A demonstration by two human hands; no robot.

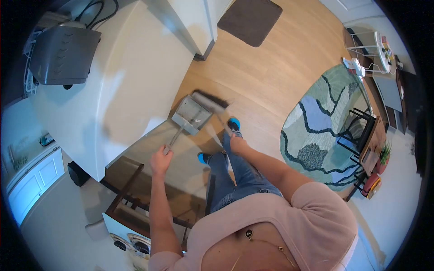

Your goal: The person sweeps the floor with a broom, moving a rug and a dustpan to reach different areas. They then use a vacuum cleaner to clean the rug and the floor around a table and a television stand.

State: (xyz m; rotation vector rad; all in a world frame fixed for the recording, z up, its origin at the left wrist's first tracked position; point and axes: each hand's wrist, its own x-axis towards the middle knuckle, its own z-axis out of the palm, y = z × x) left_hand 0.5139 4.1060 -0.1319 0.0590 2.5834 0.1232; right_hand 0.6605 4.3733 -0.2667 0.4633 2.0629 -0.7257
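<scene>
My left hand (161, 160) is closed round the end of the long handle of a grey dustpan (186, 106). The pan rests on the wooden floor beside the white counter, with bits of debris visible inside. In my right hand (237, 143), the fingers are wrapped round the stick of a broom (209, 100). Its grey head, with dark bristles, lies against the far edge of the pan. The bristles look slightly blurred, and my fingers hide part of the stick.
A white counter (135, 67) on the left carries a grey toaster (65, 55). A green patterned rug (312, 122) lies to the right under a black chair (357, 131). Ahead is a dark mat (250, 21). Dark wooden furniture (124, 192) stands by my left arm.
</scene>
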